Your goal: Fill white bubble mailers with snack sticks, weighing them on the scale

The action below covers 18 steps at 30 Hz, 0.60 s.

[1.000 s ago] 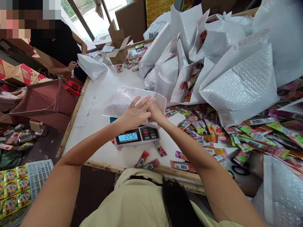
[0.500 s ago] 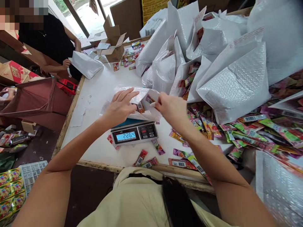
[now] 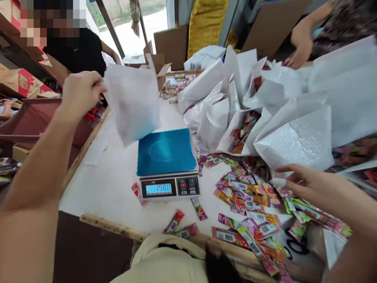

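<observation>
My left hand (image 3: 82,92) is closed on the upper corner of a white bubble mailer (image 3: 132,100), raised in the air at the left of the scale and blurred by motion. The digital scale (image 3: 169,188) has a bare blue platform (image 3: 167,151) and lit digits that seem to read 198.8. Over at the right, my right hand (image 3: 303,182) hovers above the heap of candy sachets (image 3: 250,192), fingers apart. Something white covers or sits at its thumb tip. A filled, open bubble mailer (image 3: 294,137) stands just behind that hand.
Several white mailers (image 3: 213,122) crowd the back right, some showing sachets inside. A co-worker in black (image 3: 76,51) is at the far left; another person's hand (image 3: 302,43) is at the far right. Loose sachets (image 3: 173,222) lie along the table's wooden front edge (image 3: 114,228).
The mailer has left the scale, lifted up and leftward by my left hand. My right hand has let go of it and moved right over the sachets. The reading fell from 226.4.
</observation>
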Motion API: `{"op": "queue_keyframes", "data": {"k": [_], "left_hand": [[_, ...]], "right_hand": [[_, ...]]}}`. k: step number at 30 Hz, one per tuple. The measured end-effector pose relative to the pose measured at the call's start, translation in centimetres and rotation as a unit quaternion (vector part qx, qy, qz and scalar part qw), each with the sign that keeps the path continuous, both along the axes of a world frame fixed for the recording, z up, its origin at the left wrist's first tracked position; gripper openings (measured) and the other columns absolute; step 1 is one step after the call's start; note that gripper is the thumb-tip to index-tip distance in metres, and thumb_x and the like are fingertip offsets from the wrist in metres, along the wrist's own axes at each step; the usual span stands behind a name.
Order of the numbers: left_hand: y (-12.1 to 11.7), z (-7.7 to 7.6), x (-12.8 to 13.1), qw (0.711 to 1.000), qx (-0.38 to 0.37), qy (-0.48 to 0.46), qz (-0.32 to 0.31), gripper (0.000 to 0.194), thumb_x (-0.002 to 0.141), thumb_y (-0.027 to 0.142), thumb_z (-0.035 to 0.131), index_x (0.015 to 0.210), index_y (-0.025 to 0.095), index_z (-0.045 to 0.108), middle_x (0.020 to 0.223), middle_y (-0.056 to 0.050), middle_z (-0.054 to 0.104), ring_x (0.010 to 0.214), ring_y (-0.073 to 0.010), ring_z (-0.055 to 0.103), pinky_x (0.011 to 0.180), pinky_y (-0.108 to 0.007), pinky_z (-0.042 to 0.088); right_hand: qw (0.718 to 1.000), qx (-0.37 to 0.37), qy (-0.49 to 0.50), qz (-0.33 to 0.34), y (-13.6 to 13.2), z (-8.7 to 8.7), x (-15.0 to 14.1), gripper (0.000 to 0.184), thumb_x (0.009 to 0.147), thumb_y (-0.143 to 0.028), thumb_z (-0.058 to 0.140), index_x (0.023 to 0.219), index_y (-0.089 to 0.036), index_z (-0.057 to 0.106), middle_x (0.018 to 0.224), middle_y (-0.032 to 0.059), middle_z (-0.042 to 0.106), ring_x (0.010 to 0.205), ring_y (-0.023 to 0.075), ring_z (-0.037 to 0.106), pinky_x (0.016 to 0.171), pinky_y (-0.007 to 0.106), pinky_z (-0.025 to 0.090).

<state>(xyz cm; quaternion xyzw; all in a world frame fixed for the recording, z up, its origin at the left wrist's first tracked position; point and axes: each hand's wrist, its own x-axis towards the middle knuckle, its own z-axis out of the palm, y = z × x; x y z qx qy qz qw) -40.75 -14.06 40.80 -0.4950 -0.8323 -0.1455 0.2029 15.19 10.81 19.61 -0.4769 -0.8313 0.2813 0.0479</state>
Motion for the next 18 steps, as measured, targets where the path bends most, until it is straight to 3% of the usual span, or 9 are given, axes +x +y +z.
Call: {"op": "queue_keyframes", "data": {"k": [3,5,7,10,13,15,18], "left_hand": [[1.3,1.4,-6.3,0.997,0.004,0.035,0.069,0.027,0.101,0.027,0.054,0.104,0.005,0.069,0.081,0.003,0.049,0.115,-0.0200,0.060,0.110,-0.057,0.038],[2.5,0.9,-9.5,0.994,0.006,0.042,0.099,0.025,0.102,0.027,0.054,0.101,0.006,0.068,0.081,0.002,0.047,0.118,-0.0239,0.059,0.110,-0.061,0.038],[4.0,-0.7,-12.1,0.993,0.020,0.018,0.111,0.015,0.099,0.021,0.062,0.089,0.010,0.065,0.078,0.001,0.043,0.119,-0.0284,0.057,0.111,-0.067,0.036],[6.4,-5.0,-14.9,0.985,0.089,-0.090,0.116,0.033,0.088,0.016,0.072,0.064,0.014,0.049,0.069,0.000,0.029,0.116,-0.0323,0.056,0.114,-0.074,0.028],[9.2,-10.4,-16.3,0.966,0.142,-0.175,0.123,0.046,0.085,0.021,0.070,0.054,0.017,0.037,0.066,0.001,0.019,0.112,-0.0342,0.056,0.113,-0.076,0.026],[11.3,-14.0,-16.7,0.963,0.145,-0.194,0.122,0.044,0.086,0.019,0.065,0.055,0.018,0.035,0.066,0.002,0.018,0.107,-0.0349,0.058,0.109,-0.077,0.030],[13.9,-18.5,-16.8,0.959,0.142,-0.216,0.116,0.036,0.084,0.016,0.061,0.057,0.019,0.038,0.067,0.002,0.023,0.101,-0.0354,0.062,0.105,-0.073,0.035]], "right_hand": [[0.997,0.017,0.030,0.063,-0.6,2.8,-4.4,0.028,0.071,-0.063,0.065,0.088,-0.040,0.067,0.075,0.0121,0.072,0.065,0.0305,0.067,0.064,0.049,0.044],[0.993,0.034,0.041,0.110,-0.1,4.9,-7.4,0.027,0.078,-0.057,0.062,0.093,-0.035,0.069,0.073,0.0074,0.072,0.066,0.0288,0.068,0.063,0.045,0.047],[0.984,0.058,0.063,0.155,1.1,6.7,-10.7,0.024,0.082,-0.048,0.060,0.094,-0.030,0.071,0.070,0.0039,0.071,0.064,0.0258,0.067,0.062,0.039,0.048],[0.968,0.118,0.098,0.198,4.1,8.9,-17.4,0.020,0.087,-0.037,0.059,0.095,-0.025,0.073,0.074,0.0038,0.072,0.068,0.0224,0.067,0.065,0.034,0.049],[0.964,0.148,0.127,0.183,8.4,10.2,-26.5,0.026,0.090,-0.028,0.060,0.111,-0.018,0.072,0.097,0.0093,0.076,0.087,0.0234,0.071,0.079,0.034,0.054],[0.972,0.143,0.130,0.131,12.0,10.5,-32.8,0.042,0.089,-0.018,0.061,0.131,-0.009,0.064,0.122,0.0179,0.072,0.107,0.0260,0.070,0.093,0.037,0.055],[0.980,0.177,0.086,-0.008,17.5,10.0,-39.5,0.067,0.085,-0.011,0.066,0.149,-0.002,0.047,0.153,0.0283,0.048,0.139,0.0308,0.052,0.112,0.038,0.045]]}}
